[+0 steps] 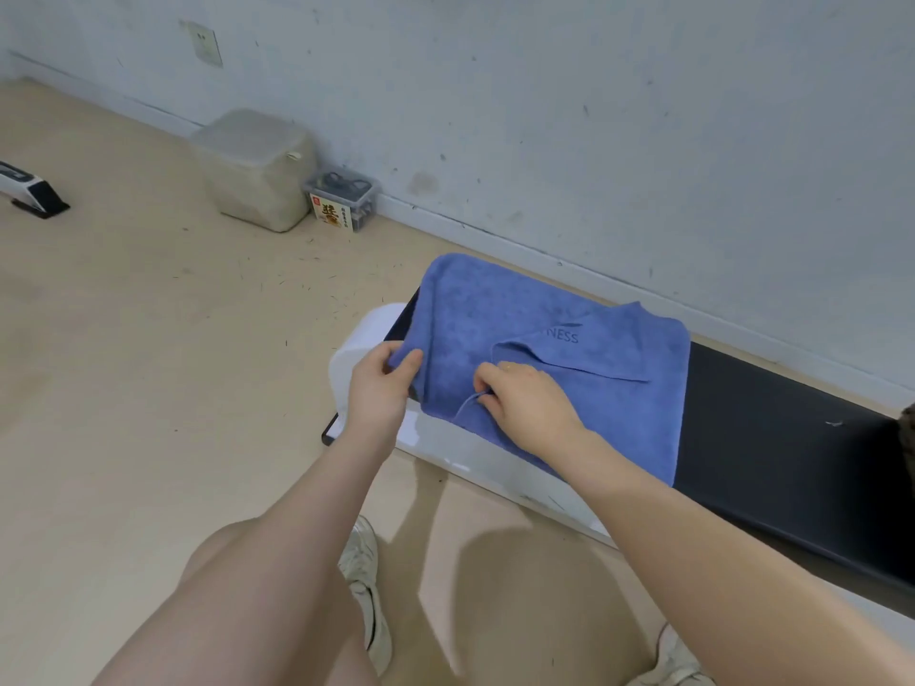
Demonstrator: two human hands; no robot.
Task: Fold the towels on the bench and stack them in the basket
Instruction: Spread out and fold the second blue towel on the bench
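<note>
Item 1: blue terry-cloth towel w/ stitched lettering (pixel 569 349), lying across the left end of the long black-topped, white-edged bench (pixel 792 438). Partly folded; 1 corner is lying turned over near the lettering.
Item 2: left hand (pixel 381 383), pinching the towel's near-left corner, thumb on top.
Item 3: right hand (pixel 525 403), fingers curling round a thin blue hanging loop (pixel 468 403) at the towel's near edge.
Item 4: grey cube-shaped floor block (pixel 257 170) and small clear plastic box (pixel 341 200), sitting far left by the wall.
Status: fold is looking early, approx. 1 turn in. Basket not in view; stacking not yet begun. A dark patch is showing at far right, maybe another towel, can't tell.
</note>
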